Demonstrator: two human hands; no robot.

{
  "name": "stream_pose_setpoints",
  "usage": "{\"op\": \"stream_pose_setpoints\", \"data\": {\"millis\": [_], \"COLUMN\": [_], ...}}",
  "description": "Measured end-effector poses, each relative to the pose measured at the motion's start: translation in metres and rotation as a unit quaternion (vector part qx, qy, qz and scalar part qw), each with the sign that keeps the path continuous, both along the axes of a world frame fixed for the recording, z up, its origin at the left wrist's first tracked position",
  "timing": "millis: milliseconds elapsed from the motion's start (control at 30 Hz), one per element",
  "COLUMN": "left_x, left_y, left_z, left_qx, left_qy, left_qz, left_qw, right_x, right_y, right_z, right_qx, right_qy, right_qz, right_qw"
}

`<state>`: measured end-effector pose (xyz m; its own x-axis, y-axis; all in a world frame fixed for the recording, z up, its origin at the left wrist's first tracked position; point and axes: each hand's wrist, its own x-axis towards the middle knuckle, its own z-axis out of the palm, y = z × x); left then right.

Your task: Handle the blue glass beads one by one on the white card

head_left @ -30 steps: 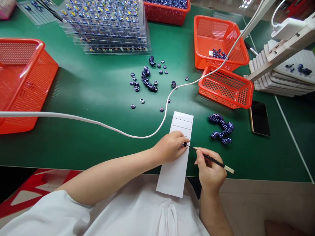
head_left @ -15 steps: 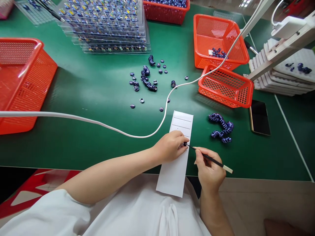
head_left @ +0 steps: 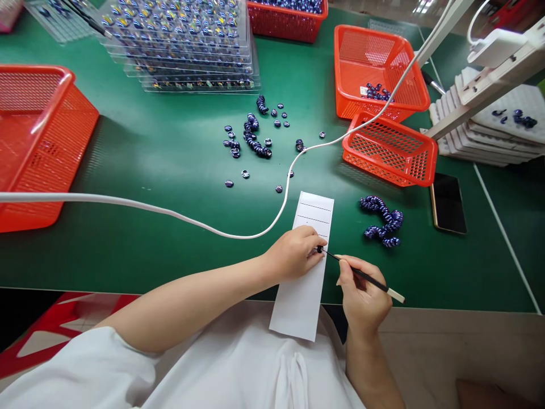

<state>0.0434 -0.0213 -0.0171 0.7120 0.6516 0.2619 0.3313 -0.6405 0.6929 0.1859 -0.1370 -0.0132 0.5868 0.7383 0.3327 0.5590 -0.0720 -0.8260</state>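
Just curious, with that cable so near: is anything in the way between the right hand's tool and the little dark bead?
Nothing visible: the thin tool in the right hand reaches the bead in the left hand. The white cable lies beyond both hands.

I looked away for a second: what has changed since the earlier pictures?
Nothing visibly changed; nothing was grasped or released. The left hand still pinches the small dark piece over the paper strip; the right hand still holds the thin black tool to it.
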Motion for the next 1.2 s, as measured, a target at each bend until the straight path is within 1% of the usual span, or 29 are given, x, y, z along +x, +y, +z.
{"op": "stream_pose_setpoints", "data": {"millis": [100, 367, 567, 700, 767, 900, 933, 1000, 1100, 1200], "left_x": [0.0001, -0.0001, 0.0001, -0.0004, -0.0004, -0.0003, -0.0003, -0.0003, -0.0002, -0.0002], "left_y": [0.0001, -0.0002, 0.0001, 0.0005, 0.0007, 0.0014, 0.0016, 0.0019, 0.0019, 0.0018], "left_z": [0.0001, 0.0021, 0.0019, 0.0014, 0.0012, 0.0012, 0.0013, 0.0013, 0.0011, 0.0009], "left_qx": [0.005, -0.005, 0.004, 0.012, 0.014, 0.006, 0.002, -0.005, -0.011, -0.016], "left_qy": [-0.004, 0.005, -0.004, -0.009, -0.011, -0.014, -0.012, -0.008, -0.002, 0.003], "left_qz": [-0.003, -0.004, -0.002, -0.003, -0.004, -0.006, -0.005, -0.005, -0.003, -0.001], "left_qw": [1.0, 1.0, 1.0, 1.0, 1.0, 1.0, 1.0, 1.0, 1.0, 1.0], "right_x": [0.0013, 0.0013, 0.0026, 0.0042, 0.0055, 0.0076, 0.0076, 0.0068, 0.0045, 0.0031], "right_y": [-0.001, -0.0007, -0.0019, -0.0027, -0.002, 0.0004, 0.0007, 0.0005, -0.0012, -0.0024], "right_z": [-0.0009, -0.0037, -0.0045, -0.0067, -0.0073, -0.0074, -0.0073, -0.0072, -0.0071, -0.0071], "right_qx": [-0.01, -0.005, -0.01, -0.013, 0.001, 0.028, 0.032, 0.038, 0.046, 0.051], "right_qy": [-0.01, -0.008, -0.023, -0.031, -0.036, -0.049, -0.047, -0.034, 0.013, 0.051], "right_qz": [0.008, 0.018, 0.02, 0.034, 0.052, 0.13, 0.14, 0.125, 0.068, 0.051], "right_qw": [1.0, 1.0, 0.999, 0.999, 0.998, 0.99, 0.989, 0.991, 0.997, 0.996]}}
